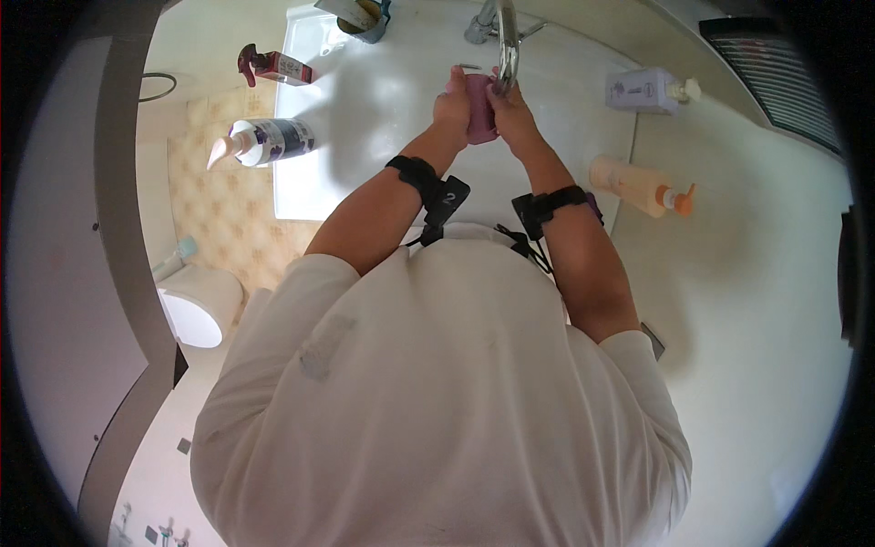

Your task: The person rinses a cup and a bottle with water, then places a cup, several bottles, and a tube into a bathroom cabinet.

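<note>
A mauve-pink, cup-like container [480, 117] is held between my two hands over the white sink [365, 123]. Along its left side my left hand [451, 108] is closed, the thumb pointing up toward the rim. My right hand [515, 117] grips the opposite side, partly covered by the chrome faucet [507, 46] that hangs above it. The inside of the container does not show. Black straps with small boxes circle both my forearms.
Left of the basin stand a red pump bottle [284, 69] and a white-and-dark pump bottle [278, 141]. A lavender pump bottle [638, 91] and a peach one [627, 182] are on the right. At the back left sits a dark container [366, 33] holding things.
</note>
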Tool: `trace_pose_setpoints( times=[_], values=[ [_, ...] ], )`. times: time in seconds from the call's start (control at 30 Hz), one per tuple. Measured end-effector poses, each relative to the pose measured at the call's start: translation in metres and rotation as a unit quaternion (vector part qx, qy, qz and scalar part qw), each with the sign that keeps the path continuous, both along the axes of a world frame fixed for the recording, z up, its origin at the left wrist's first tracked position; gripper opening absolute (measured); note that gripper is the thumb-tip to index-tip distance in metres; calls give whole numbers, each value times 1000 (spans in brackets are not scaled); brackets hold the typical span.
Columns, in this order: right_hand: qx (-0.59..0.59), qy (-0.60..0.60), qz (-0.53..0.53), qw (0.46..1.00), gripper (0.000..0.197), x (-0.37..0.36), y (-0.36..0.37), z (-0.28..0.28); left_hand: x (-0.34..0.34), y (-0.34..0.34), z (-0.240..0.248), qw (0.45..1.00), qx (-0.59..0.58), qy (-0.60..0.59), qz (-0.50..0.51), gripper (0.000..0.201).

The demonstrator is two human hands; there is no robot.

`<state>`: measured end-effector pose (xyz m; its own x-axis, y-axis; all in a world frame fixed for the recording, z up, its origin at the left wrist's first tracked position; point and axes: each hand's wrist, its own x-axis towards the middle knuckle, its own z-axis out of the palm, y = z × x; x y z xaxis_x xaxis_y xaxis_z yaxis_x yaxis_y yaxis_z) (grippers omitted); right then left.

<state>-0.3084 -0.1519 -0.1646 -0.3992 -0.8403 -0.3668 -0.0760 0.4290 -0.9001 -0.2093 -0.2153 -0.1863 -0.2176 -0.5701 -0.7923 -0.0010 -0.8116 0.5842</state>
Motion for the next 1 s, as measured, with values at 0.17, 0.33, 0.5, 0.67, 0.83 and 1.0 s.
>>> trace_pose_setpoints(
  times=[0.17,0.33,0.5,0.67,0.83,1.0],
  values=[
    [-22,-191,12,981,39,-22,15,0,9,-1,-5,968,-227,-16,-102,71],
    [-49,-370,-70,925,33,-27,25,3,23,-8,12,939,-244,166,-177,54],
    [-100,-283,-45,953,35,-19,36,-12,35,-19,9,929,-143,262,-221,54],
    [-85,-272,-37,958,37,-19,39,-5,36,-4,17,961,-31,234,-143,50],
    [2,-161,45,986,38,-20,38,-13,25,2,29,955,-32,159,-249,49],
    [-16,-241,-43,969,42,-13,31,-10,32,4,24,975,-47,103,-189,49]
  ],
)
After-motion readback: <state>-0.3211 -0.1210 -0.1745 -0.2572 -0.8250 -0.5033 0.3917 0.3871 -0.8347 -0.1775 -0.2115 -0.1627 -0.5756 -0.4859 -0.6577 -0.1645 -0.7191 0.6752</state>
